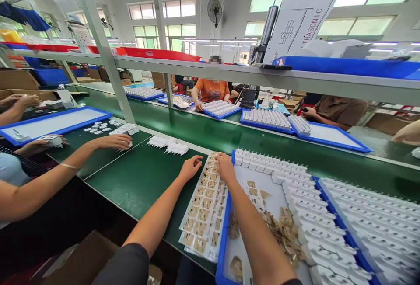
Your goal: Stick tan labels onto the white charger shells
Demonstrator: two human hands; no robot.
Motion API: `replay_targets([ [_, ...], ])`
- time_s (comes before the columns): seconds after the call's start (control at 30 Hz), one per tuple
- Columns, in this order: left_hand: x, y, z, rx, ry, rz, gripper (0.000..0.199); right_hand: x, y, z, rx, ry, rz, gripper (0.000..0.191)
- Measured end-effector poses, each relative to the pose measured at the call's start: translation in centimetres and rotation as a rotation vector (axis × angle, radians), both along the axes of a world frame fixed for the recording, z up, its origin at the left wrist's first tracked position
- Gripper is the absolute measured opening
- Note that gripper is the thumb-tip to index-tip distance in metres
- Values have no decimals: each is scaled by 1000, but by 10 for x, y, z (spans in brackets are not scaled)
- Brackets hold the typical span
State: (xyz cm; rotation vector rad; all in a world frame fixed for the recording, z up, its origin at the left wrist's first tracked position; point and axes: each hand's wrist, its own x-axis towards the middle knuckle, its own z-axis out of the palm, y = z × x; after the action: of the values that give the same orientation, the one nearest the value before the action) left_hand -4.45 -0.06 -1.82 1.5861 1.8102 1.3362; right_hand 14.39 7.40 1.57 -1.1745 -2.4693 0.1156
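Observation:
Sheets of brown die-cut stickers (200,202) lie stacked on the green table, overlapping the left edge of a blue-rimmed tray (223,243). At the far end of the top sheet, my right hand (225,167) is closed, fingertips pressed together at the sheet's corner; what it may pinch is too small to make out. Just left of the sheets, my left hand (191,167) hovers with thumb and index finger apart and nothing visible between them. Inside the tray are loose brown pieces (285,232) and rows of white plastic parts (308,206).
A second tray of white parts (377,219) stands at the right. White parts (168,145) lie beyond my left hand. At the left, a co-worker's hand (120,141) touches other parts. A metal shelf (229,68) crosses above the table; people sit opposite.

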Motion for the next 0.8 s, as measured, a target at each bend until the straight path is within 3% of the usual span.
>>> replay_targets([
  [0.27, 1, -1, 3, 6, -76, -9, 28, 0, 1, -1, -21, 51, 23, 39],
  [0.4, 2, -3, -1, -3, -208, -5, 26, 0, 1, -2, -42, 66, 39, 38],
  [0.5, 2, 9, 5, -19, -372, 22, 32, 0, 1, -2, -57, 82, 48, 37],
  [0.57, -2, 28, 19, -12, -506, 50, 42, -1, 2, -1, -73, 101, 46, 34],
  [0.73, -15, 98, 77, 67, -801, 86, 66, -2, 4, 0, -100, 197, 0, 28],
  [0.8, -16, 116, 91, 109, -888, 82, 70, -2, 4, 0, -94, 235, -15, 29],
])
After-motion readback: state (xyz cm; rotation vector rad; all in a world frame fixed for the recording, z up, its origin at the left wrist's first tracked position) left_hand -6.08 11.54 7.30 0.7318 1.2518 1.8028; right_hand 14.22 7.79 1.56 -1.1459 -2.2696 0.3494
